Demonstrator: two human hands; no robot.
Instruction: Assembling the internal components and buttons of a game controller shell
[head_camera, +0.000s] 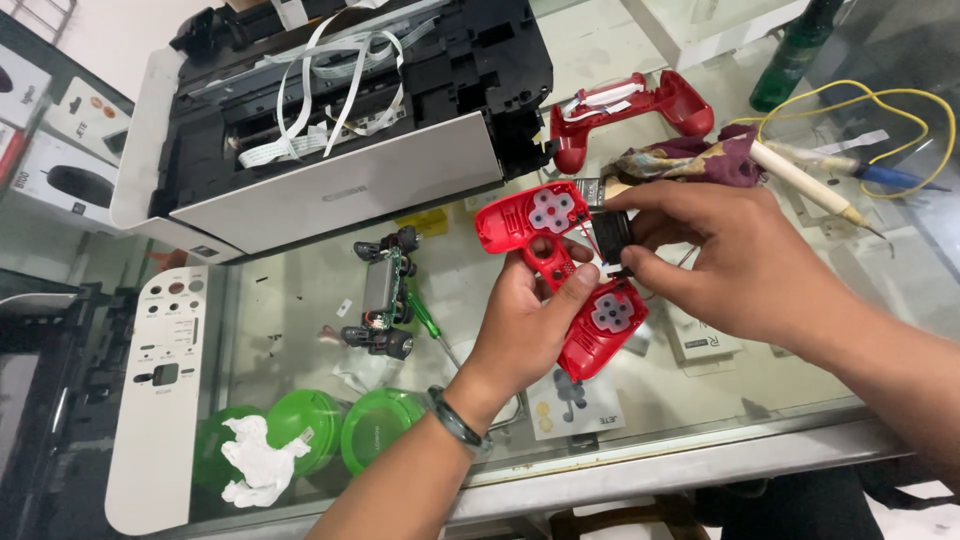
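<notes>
- Centrally, the left hand (528, 318) grips a red controller shell (565, 285) by its middle, thumb laid across the front edge and fingers curled behind it, inner side up with two pale button membranes showing
- Just right of it, the right hand (735, 255) pinches a small black part (610, 235) between thumb and fingertips, holding it against the shell's upper edge
- A dark green bangle (457, 418) sits on the left wrist
- Left of the hands, a bare circuit assembly with black sticks (382, 295) lies on the glass counter (700, 400), a green-handled screwdriver (425, 315) touching it
- Beyond the right hand rests a second red shell half (632, 115), with a crumpled dark cloth (700, 160) beside it
- Further right lies a soldering iron with a pale handle (805, 180) and yellow wire (860, 105)
- Above the left hand stands an opened printer (330, 130) with white ribbon cables loose
- Far left lies a white panel with holes (160, 390)
- Below the counter's glass, near the left forearm, sit green lids (345, 430) and a white crumpled tissue (255, 460)
</notes>
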